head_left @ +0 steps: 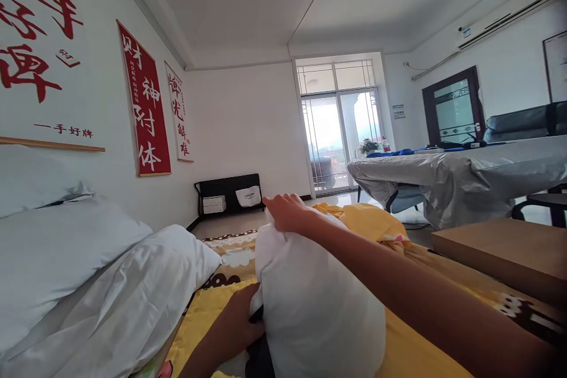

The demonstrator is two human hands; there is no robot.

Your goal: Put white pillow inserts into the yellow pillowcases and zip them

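White pillow (pixel 323 301) front and centre here, bulging up from the yellow bedding (pixel 199 313) with both hands on it! The right hand (pixel 286 212) has its fingers curled over the top corner, clutching a fold of cloth, the forearm running along the pillow's right side. Down at the pillow's lower left edge, the left hand (pixel 237 322) grips the fabric, some of its fingers tucked out of sight, right beside a dark patch (pixel 259 351) whose nature I can't make out. Left of the pillow, well apart, lies a crumpled white cover (pixel 133 289), with a plump second pillow (pixel 62 248) behind it. Just beyond the pillow to the right, a yellow cloth (pixel 372 218) sits bunched up; farther right of it comes a flat brown box (pixel 500 242), and past that a table under a silvery cover (pixel 452 177). Straight beyond the pillow, by the far wall, stands a low black rack (pixel 228 186) holding white boxes (pixel 214 205) and a white bag (pixel 248 196).
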